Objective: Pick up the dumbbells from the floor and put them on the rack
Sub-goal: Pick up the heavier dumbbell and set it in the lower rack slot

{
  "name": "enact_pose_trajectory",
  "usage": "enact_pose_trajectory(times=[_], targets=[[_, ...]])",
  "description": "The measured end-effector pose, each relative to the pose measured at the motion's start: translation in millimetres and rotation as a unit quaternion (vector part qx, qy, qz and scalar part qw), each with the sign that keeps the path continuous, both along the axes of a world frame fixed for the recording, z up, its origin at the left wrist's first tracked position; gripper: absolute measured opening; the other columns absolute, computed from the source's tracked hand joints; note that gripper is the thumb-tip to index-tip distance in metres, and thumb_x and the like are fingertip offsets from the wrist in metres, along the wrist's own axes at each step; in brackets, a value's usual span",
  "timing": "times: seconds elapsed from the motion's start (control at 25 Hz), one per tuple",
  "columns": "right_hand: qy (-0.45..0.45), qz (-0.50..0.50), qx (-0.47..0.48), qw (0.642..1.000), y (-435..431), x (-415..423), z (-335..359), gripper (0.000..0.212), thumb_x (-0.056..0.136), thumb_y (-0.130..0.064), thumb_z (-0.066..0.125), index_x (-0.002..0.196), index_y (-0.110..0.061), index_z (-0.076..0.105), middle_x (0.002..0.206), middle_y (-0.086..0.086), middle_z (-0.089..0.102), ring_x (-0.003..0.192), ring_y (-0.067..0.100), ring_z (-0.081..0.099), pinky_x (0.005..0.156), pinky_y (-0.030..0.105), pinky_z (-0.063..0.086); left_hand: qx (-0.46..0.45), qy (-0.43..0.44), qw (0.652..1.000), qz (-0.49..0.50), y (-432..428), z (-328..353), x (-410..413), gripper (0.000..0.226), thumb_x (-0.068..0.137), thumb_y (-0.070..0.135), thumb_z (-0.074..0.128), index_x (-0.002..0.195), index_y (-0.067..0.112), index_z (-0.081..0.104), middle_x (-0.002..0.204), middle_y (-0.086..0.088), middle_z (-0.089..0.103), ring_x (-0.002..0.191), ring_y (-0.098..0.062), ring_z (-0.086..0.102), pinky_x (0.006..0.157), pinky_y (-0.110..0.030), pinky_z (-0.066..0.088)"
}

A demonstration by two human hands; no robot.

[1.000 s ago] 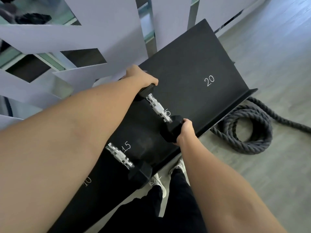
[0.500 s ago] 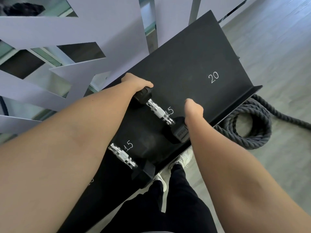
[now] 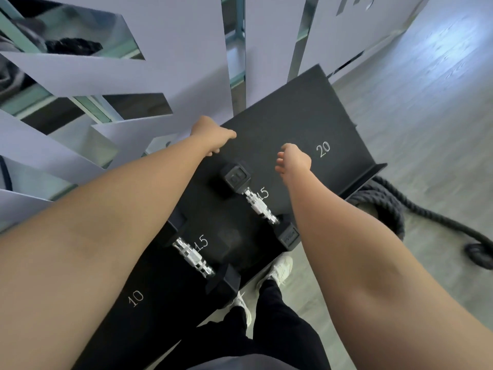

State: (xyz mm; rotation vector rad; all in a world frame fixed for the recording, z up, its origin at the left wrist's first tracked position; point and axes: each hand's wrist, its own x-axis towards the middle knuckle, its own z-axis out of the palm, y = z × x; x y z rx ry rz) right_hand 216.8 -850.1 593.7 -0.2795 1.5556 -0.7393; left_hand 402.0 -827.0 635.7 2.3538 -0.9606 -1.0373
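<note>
Two black hex dumbbells with knurled silver handles lie on the sloped black rack shelf (image 3: 293,108). The right dumbbell (image 3: 260,208) rests by a white "15" mark, with both its heads showing. The left dumbbell (image 3: 193,259) lies by another "15"; my left forearm hides its far head. My left hand (image 3: 210,137) hovers over the shelf just beyond the right dumbbell's far head, fingers loosely curled, holding nothing. My right hand (image 3: 293,162) floats above the shelf near the "20" mark, fingers apart and empty.
A coiled dark battle rope (image 3: 386,209) lies on the grey floor to the right of the rack. A white cut-out wall panel (image 3: 160,76) stands right behind the rack. My legs and white shoes (image 3: 277,271) are at the rack's front edge. "10" marks the shelf's left part.
My right hand let go of the near head, then my left hand let go of the far head. Both hands lifted away, leaving the right dumbbell resting on the shelf.
</note>
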Motion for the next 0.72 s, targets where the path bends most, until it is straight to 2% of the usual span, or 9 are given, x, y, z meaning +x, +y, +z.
enact_pose_trajectory(times=[0.12, 0.2, 0.32, 0.4, 0.48, 0.56, 0.64, 0.72], targets=[[0.021, 0.027, -0.05, 0.998, 0, 10, 47, 0.017, 0.086, -0.007, 0.053, 0.07, -0.011, 0.047, 0.066, 0.001, 0.047, 0.047, 0.015, 0.035, 0.042, 0.025, 0.025, -0.079, 0.012, 0.997, -0.008, 14, 49, 2, 0.023, 0.082, 0.031, 0.068, 0.087, 0.009, 0.062, 0.085, -0.012, 0.068, 0.075, -0.025, 0.069, 0.078, -0.036, 0.058], [0.025, 0.068, -0.1, 0.992, 3, 19, 81, 0.017, 0.087, -0.008, 0.054, 0.071, -0.012, 0.049, 0.065, 0.001, 0.048, 0.049, 0.015, 0.037, 0.044, 0.025, 0.029, -0.152, -0.009, 0.988, 0.003, 27, 80, 6, 0.023, 0.083, 0.028, 0.065, 0.078, 0.006, 0.064, 0.083, -0.02, 0.07, 0.082, -0.032, 0.071, 0.081, -0.04, 0.057], [0.059, 0.132, -0.19, 0.971, 8, 33, 123, 0.018, 0.085, -0.011, 0.056, 0.069, -0.013, 0.049, 0.065, 0.003, 0.05, 0.05, 0.017, 0.042, 0.049, 0.028, 0.034, -0.207, -0.041, 0.977, 0.016, 52, 115, 16, 0.036, 0.084, 0.029, 0.065, 0.088, -0.006, 0.069, 0.093, -0.024, 0.072, 0.088, -0.035, 0.069, 0.081, -0.044, 0.056], [0.112, 0.189, -0.25, 0.943, 19, 45, 150, 0.014, 0.083, -0.016, 0.058, 0.071, -0.011, 0.053, 0.075, 0.007, 0.056, 0.06, 0.021, 0.049, 0.058, 0.035, 0.044, -0.237, -0.054, 0.97, 0.025, 79, 137, 24, 0.034, 0.084, 0.031, 0.066, 0.089, -0.001, 0.07, 0.089, -0.018, 0.073, 0.086, -0.032, 0.069, 0.08, -0.042, 0.056], [0.202, 0.283, -0.317, 0.882, 41, 54, 174, 0.015, 0.084, -0.025, 0.057, 0.077, -0.012, 0.06, 0.079, 0.009, 0.06, 0.072, 0.023, 0.056, 0.07, 0.039, 0.051, -0.263, -0.075, 0.961, 0.041, 116, 157, 29, 0.028, 0.084, 0.035, 0.066, 0.089, 0.007, 0.07, 0.087, -0.005, 0.071, 0.086, -0.025, 0.067, 0.079, -0.034, 0.054], [0.248, 0.342, -0.39, 0.818, 66, 59, 193, 0.018, 0.083, -0.029, 0.056, 0.072, -0.015, 0.062, 0.07, 0.008, 0.058, 0.066, 0.023, 0.053, 0.061, 0.032, 0.043, -0.278, -0.113, 0.953, 0.052, 156, 173, 29, 0.021, 0.084, 0.037, 0.066, 0.086, 0.016, 0.068, 0.081, 0.006, 0.065, 0.083, -0.018, 0.063, 0.069, -0.025, 0.045], [0.256, 0.396, -0.454, 0.756, 102, 64, 209, 0.018, 0.084, -0.03, 0.058, 0.071, -0.017, 0.06, 0.064, 0.001, 0.057, 0.058, 0.017, 0.05, 0.053, 0.025, 0.035, -0.289, -0.15, 0.943, 0.074, 209, 188, 25, 0.019, 0.084, 0.04, 0.066, 0.086, 0.02, 0.067, 0.081, 0.01, 0.063, 0.077, -0.011, 0.06, 0.06, -0.022, 0.04], [0.241, 0.451, -0.512, 0.69, 144, 67, 220, 0.015, 0.085, -0.031, 0.06, 0.076, -0.02, 0.063, 0.067, -0.008, 0.059, 0.06, 0.005, 0.05, 0.055, 0.022, 0.034, -0.291, -0.172, 0.935, 0.11, 268, 198, 13, 0.02, 0.084, 0.042, 0.068, 0.087, 0.022, 0.067, 0.082, 0.014, 0.062, 0.074, -0.002, 0.056, 0.058, -0.016, 0.037]])
